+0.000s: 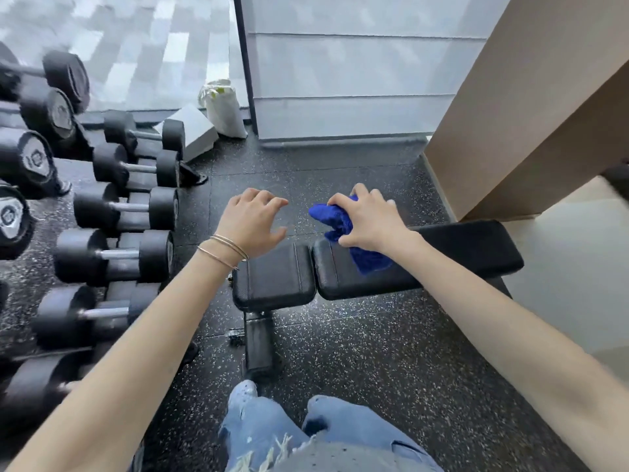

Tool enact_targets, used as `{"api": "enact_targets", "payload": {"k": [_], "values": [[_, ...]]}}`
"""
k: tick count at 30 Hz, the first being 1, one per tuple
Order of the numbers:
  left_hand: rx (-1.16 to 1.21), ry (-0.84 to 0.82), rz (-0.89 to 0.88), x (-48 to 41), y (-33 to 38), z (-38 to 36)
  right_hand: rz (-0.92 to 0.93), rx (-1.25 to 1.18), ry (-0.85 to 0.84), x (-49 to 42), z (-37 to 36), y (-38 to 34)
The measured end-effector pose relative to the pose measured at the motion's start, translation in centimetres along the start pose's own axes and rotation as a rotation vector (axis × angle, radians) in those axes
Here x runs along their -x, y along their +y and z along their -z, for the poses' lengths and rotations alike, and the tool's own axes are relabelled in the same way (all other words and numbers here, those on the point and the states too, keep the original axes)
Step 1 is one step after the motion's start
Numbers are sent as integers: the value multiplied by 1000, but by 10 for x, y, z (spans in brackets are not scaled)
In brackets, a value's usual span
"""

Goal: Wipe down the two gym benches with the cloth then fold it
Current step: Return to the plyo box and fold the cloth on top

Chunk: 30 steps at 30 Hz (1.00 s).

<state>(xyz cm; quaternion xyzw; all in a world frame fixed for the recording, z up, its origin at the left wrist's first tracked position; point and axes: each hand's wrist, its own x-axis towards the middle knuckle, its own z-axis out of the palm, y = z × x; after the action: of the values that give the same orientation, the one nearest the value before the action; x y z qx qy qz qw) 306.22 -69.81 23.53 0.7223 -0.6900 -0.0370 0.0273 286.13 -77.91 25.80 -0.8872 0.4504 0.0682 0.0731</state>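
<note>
A: What's nearest?
B: Ripped blue jeans [272, 430], then speckled rubber floor [374, 352] and the bench [459, 250] — two black, grained, stitched pads with rounded corners.
A: The hands?
B: The right hand [369, 223] grips the bunched blue cloth [332, 216], its nubbly tail reaching the long pad. The left hand [253, 224] hovers by the short pad, fingers loosely spread, holding nothing.
A: Any writing?
B: Grey badges on the round ends of the dumbbells [115, 252] — too blurred to read. A white bag [224, 110] leans by the far glass.
</note>
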Motion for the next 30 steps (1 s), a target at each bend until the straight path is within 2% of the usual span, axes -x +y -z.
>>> {"api": "enact_targets", "payload": {"k": [7, 13, 22, 30], "values": [[18, 12, 190, 35, 33, -4, 201, 49, -9, 5, 1, 18], [27, 39, 355, 89, 35, 4, 384, 52, 2, 13, 2, -13], [-23, 40, 697, 250, 21, 1, 758, 113, -47, 62, -11, -133], [-38, 32, 1051, 457, 57, -10, 1137, 191, -67, 186, -50, -267]]}}
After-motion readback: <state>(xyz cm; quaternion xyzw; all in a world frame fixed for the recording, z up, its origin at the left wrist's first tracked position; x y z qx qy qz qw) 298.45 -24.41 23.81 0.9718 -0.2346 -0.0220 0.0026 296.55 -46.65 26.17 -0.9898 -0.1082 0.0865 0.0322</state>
